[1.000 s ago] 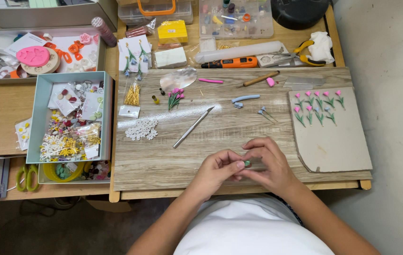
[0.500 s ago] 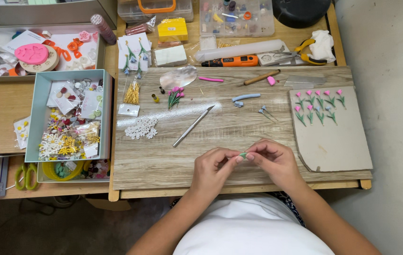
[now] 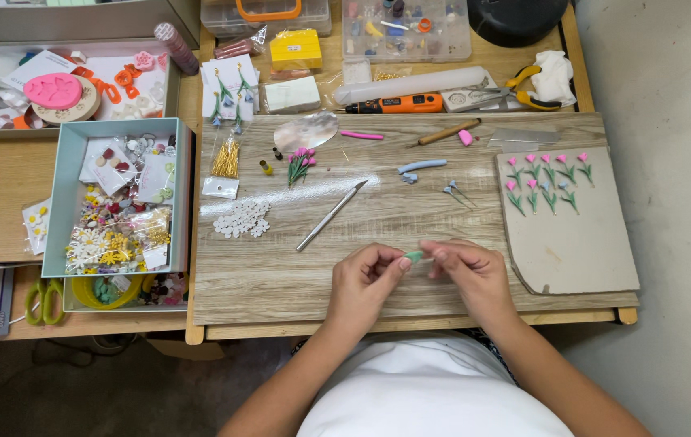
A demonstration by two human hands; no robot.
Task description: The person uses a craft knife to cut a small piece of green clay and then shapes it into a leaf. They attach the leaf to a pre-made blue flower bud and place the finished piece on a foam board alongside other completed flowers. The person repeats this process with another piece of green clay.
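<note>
A: Low in the middle of the frame, our left hand (image 3: 368, 279) and right hand (image 3: 468, 271) meet fingertip to fingertip. Both are pinched narrow on one small green clay piece (image 3: 414, 256), held just above the wood-grain work board (image 3: 280, 283).

B: What lies around them?

A: Just up and left of the hands lies a slim craft knife (image 3: 331, 215), blade end pointing toward the upper right. Further left sits a cluster of tiny white clay flowers (image 3: 242, 218). To the right is a beige tile (image 3: 572, 235) carrying two rows of pink tulips with green stems. A teal box of small flower pieces (image 3: 114, 202) fills the left side.

B: What could go wrong?

A: We judge the green piece soft and very small, so too hard a pinch could flatten or tear it. If it slips, it could drop toward the board's near edge, close below our wrists, and fall into the lap. A wide sweep of the left hand could catch the knife.

B: And open room?

A: Bare board stretches left of the hands and between them and the tile. The top of the frame is crowded with tools.
</note>
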